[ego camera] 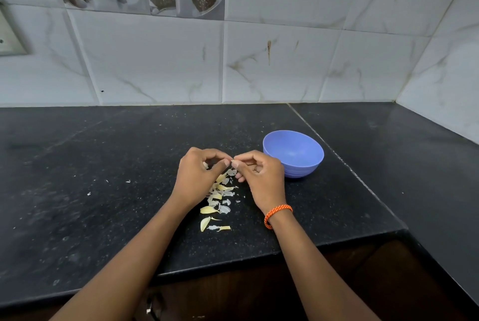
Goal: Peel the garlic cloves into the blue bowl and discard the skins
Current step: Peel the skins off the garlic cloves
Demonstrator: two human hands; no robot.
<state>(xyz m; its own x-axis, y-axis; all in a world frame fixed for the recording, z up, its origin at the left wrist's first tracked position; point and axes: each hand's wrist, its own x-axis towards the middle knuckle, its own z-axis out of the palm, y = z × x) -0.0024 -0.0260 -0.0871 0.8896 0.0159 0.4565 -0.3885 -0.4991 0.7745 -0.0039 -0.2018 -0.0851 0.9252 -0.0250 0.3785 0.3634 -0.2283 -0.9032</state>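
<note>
A blue bowl (295,155) stands on the black counter (103,191), just right of my hands; its inside looks empty from here. My left hand (199,178) and my right hand (259,178) meet fingertip to fingertip above the counter, both pinching a small garlic clove (233,159) that is mostly hidden by the fingers. Below the hands lies a loose line of yellowish garlic cloves (208,210) mixed with thin white skins (225,208). An orange braided band circles my right wrist.
A few skin flakes (128,181) are scattered to the left. The counter's front edge (233,263) runs below my forearms. A tiled wall (233,61) closes the back and right side. A seam in the counter runs diagonally past the bowl.
</note>
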